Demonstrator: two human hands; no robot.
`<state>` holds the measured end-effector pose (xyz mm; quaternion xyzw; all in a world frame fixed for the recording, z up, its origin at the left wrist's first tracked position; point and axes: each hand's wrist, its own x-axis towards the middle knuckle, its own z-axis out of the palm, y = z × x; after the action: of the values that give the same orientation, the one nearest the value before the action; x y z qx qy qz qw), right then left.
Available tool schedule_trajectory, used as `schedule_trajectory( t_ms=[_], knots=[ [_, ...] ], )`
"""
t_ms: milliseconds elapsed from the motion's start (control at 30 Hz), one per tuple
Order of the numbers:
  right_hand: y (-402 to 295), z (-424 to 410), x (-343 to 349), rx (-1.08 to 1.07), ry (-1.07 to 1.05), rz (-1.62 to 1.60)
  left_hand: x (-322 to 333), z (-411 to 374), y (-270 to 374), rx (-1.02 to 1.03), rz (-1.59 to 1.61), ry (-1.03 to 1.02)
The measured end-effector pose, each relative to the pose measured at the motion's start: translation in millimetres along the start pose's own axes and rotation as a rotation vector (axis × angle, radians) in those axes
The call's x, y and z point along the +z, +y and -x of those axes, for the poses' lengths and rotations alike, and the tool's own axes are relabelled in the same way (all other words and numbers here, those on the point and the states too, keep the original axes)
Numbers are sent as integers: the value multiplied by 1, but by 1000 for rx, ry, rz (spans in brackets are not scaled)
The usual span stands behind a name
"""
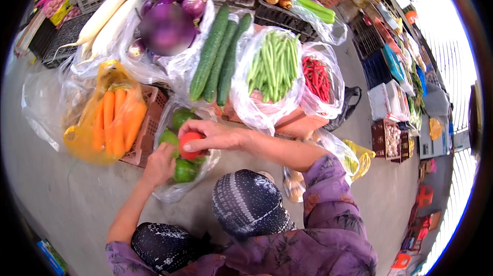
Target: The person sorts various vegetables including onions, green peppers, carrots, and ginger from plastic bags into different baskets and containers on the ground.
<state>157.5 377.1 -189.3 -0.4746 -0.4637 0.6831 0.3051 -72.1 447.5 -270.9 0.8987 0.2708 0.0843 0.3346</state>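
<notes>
A round red tomato [190, 145] is in my right hand [212, 136], gripped between thumb and fingers above a clear plastic bag [175, 194]. My left hand [160, 163] reaches to the bag's left side, its fingertips against a light green round vegetable [168, 138]; whether they grip it is unclear. Darker green round vegetables lie in the same bag, one at the top [182, 118] and one low down [185, 170]. A yellow plastic bag of carrots [109, 122] stands to the left of my hands. Cucumbers [210, 54] lie beyond them.
Behind the carrots are white radishes [106, 14] and purple eggplants [192, 6]. Bagged green beans [274, 66] and red chilies [316, 79] rest on a reddish plastic crate [300, 124] to the right. My knees [250, 202] are close below the bag. More crates line the right side.
</notes>
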Motion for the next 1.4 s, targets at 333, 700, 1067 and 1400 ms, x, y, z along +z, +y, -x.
schedule_trajectory(
  t_ms=[333,700,1067,1400],
  knots=[
    [-19,43,-28,-234,349,180,-10,13,81,285,-297,-467],
    [-44,32,-127,-474,1016,147,-17,37,108,447,-673,-465],
    [-25,-6,-190,-163,1131,997,3,47,56,529,-425,-175],
    [-17,4,-202,-192,1037,1177,-19,42,58,415,-350,-28]
  ],
)
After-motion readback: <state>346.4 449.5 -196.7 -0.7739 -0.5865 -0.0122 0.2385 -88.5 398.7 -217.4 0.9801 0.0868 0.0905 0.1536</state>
